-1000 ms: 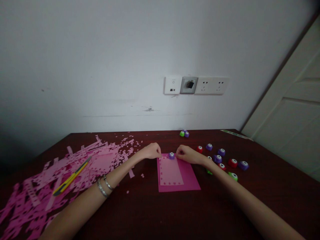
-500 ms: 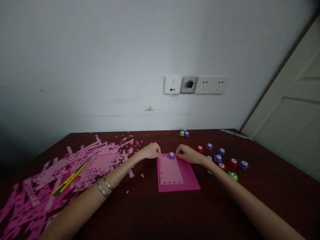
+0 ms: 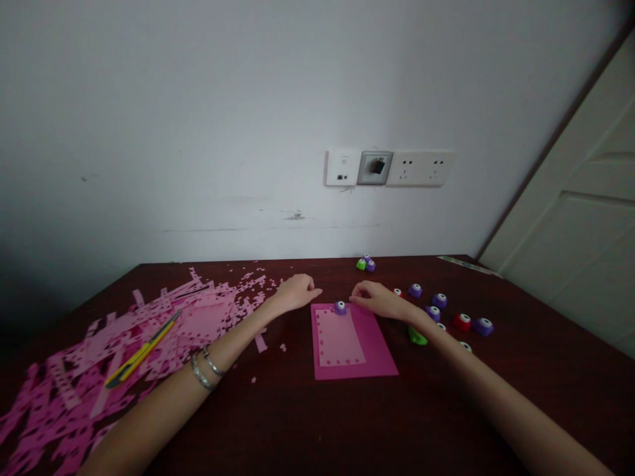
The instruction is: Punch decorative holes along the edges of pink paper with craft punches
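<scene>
My left hand [image 3: 296,292] is just off the upper left corner of a dark pink sheet [image 3: 380,357], its fingers curled and its thumb held apart, with nothing visible in it. Near the sheet's upper right edge is my right hand [image 3: 376,299], fingers bent and thumb slightly apart; I see nothing in it. A lighter pink card [image 3: 340,340] lies on the dark sheet, with small punched shapes along its left and bottom edges. Between my hands, a purple craft punch [image 3: 340,308] with a white top sits at the card's top edge.
Pink paper scraps [image 3: 198,324] are heaped at the left, with a yellow utility knife [image 3: 143,350] on top. Several punches, including a red one [image 3: 462,322], stand at the right, some partly behind my right arm. Three more punches [image 3: 366,264] stand near the wall sockets [image 3: 421,170].
Both hands have come away from the sheet's top edge; the left moved up and left, the right slightly up. Card and purple punch stay nearly in place.
</scene>
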Available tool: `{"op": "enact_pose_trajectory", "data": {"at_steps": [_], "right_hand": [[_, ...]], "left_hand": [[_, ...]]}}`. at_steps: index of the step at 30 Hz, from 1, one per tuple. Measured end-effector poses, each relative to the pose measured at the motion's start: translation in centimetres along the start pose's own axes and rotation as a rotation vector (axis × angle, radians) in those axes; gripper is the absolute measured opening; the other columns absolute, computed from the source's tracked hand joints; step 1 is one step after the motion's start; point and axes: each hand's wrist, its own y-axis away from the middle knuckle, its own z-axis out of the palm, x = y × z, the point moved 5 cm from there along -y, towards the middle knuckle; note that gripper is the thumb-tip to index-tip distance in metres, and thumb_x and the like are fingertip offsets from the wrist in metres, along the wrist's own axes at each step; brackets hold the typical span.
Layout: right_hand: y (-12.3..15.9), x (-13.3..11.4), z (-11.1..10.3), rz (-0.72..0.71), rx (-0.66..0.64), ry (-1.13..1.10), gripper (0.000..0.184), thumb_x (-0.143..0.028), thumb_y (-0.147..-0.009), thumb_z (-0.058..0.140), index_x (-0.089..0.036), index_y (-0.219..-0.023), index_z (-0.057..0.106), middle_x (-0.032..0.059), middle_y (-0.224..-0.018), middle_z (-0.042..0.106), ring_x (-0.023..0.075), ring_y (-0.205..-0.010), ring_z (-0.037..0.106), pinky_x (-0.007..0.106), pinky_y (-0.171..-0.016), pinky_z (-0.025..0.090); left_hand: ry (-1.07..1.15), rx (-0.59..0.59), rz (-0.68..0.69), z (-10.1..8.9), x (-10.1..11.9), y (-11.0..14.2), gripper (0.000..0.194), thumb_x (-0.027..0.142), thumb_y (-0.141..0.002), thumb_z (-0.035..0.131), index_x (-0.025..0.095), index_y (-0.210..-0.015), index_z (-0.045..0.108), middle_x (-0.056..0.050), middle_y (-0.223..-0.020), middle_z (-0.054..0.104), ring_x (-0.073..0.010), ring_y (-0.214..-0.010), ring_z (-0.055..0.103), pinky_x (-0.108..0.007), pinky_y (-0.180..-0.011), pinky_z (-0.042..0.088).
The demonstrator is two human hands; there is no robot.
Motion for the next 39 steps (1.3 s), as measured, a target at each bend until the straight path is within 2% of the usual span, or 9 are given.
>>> {"op": "enact_pose_trajectory", "data": {"at_steps": [2, 4, 7, 10, 17, 22, 27, 35, 39], "right_hand": [[0.0, 0.0, -0.3, 0.045, 0.004, -0.025, 0.032, -0.042, -0.080, 0.049, -0.014, -0.066, 0.058, 0.0027, -0.062, 0.057, 0.0114, -0.055, 0.048, 0.023, -0.049, 0.033], [-0.1, 0.1, 0.0, 0.099, -0.059, -0.086, 0.043, -0.051, -0.080, 0.046, -0.015, -0.059, 0.054, 0.0003, -0.053, 0.051, 0.0089, -0.047, 0.043, 0.022, -0.044, 0.029], [-0.3, 0.2, 0.8, 0.166, -0.188, -0.181, 0.053, -0.061, -0.078, 0.042, -0.015, -0.055, 0.052, -0.0027, -0.044, 0.043, 0.0062, -0.037, 0.036, 0.021, -0.037, 0.025], [-0.7, 0.0, 1.2, 0.193, -0.263, -0.216, 0.055, -0.065, -0.074, 0.047, -0.015, -0.052, 0.051, -0.0028, -0.042, 0.043, 0.0054, -0.035, 0.035, 0.019, -0.035, 0.025], [-1.1, 0.0, 1.6, 0.295, -0.362, -0.242, 0.049, -0.060, -0.067, 0.059, -0.014, -0.052, 0.052, -0.0040, -0.042, 0.043, 0.0034, -0.034, 0.033, 0.018, -0.033, 0.021], [-1.4, 0.4, 1.9, 0.340, -0.437, -0.250, 0.046, -0.056, -0.068, 0.060, -0.013, -0.053, 0.053, -0.0036, -0.045, 0.046, 0.0025, -0.033, 0.032, 0.018, -0.032, 0.020], [-1.4, 0.5, 2.4, 0.392, -0.565, -0.256, 0.042, -0.052, -0.072, 0.058, -0.012, -0.059, 0.056, -0.0029, -0.048, 0.048, 0.0021, -0.033, 0.032, 0.017, -0.032, 0.021], [-1.8, -0.3, 2.5, 0.396, -0.698, -0.230, 0.037, -0.047, -0.076, 0.056, -0.010, -0.067, 0.059, -0.0026, -0.053, 0.050, 0.0021, -0.035, 0.032, 0.017, -0.033, 0.020], [-2.3, -0.4, 2.6, 0.381, -0.732, -0.185, 0.032, -0.039, -0.078, 0.054, -0.010, -0.065, 0.059, -0.0023, -0.054, 0.050, 0.0027, -0.037, 0.034, 0.017, -0.034, 0.020]], "left_hand": [[0.008, 0.036, 0.015, -0.6, 0.3, -0.1, 0.036, 0.049, -0.078, 0.047, 0.017, -0.072, 0.062, -0.005, -0.076, 0.064, -0.0137, -0.066, 0.052, -0.026, -0.057, 0.030], [0.057, 0.020, 0.065, -0.7, 0.9, -0.2, 0.039, 0.049, -0.080, 0.044, 0.016, -0.068, 0.062, -0.004, -0.070, 0.062, -0.0123, -0.062, 0.050, -0.026, -0.057, 0.030], [0.163, -0.070, 0.145, -0.3, 2.2, -0.3, 0.044, 0.051, -0.081, 0.043, 0.015, -0.065, 0.063, -0.002, -0.058, 0.056, -0.0099, -0.054, 0.046, -0.024, -0.052, 0.029], [0.282, -0.186, 0.197, 0.4, 3.3, -0.5, 0.046, 0.054, -0.078, 0.046, 0.013, -0.065, 0.064, 0.000, -0.054, 0.053, -0.0079, -0.049, 0.042, -0.022, -0.048, 0.029], [0.493, -0.376, 0.113, 1.9, 3.7, -1.8, 0.050, 0.063, -0.065, 0.058, 0.013, -0.064, 0.063, 0.004, -0.050, 0.045, -0.0043, -0.040, 0.034, -0.020, -0.040, 0.022], [0.460, -0.505, 0.050, 3.1, 3.5, -2.6, 0.052, 0.064, -0.056, 0.065, 0.013, -0.062, 0.064, 0.004, -0.050, 0.045, -0.0039, -0.041, 0.031, -0.021, -0.040, 0.020], [0.438, -0.680, 0.016, 3.5, 3.8, -2.9, 0.048, 0.062, -0.056, 0.067, 0.014, -0.060, 0.065, 0.001, -0.051, 0.049, -0.0046, -0.042, 0.034, -0.022, -0.041, 0.019], [0.418, -0.805, -0.053, 4.4, 3.2, -3.4, 0.050, 0.063, -0.053, 0.069, 0.014, -0.056, 0.064, -0.001, -0.052, 0.051, -0.0043, -0.039, 0.031, -0.023, -0.040, 0.015], [0.447, -0.803, -0.059, 4.5, 3.2, -3.2, 0.050, 0.062, -0.052, 0.070, 0.013, -0.055, 0.062, -0.001, -0.052, 0.051, -0.0042, -0.038, 0.031, -0.023, -0.039, 0.015]]}}
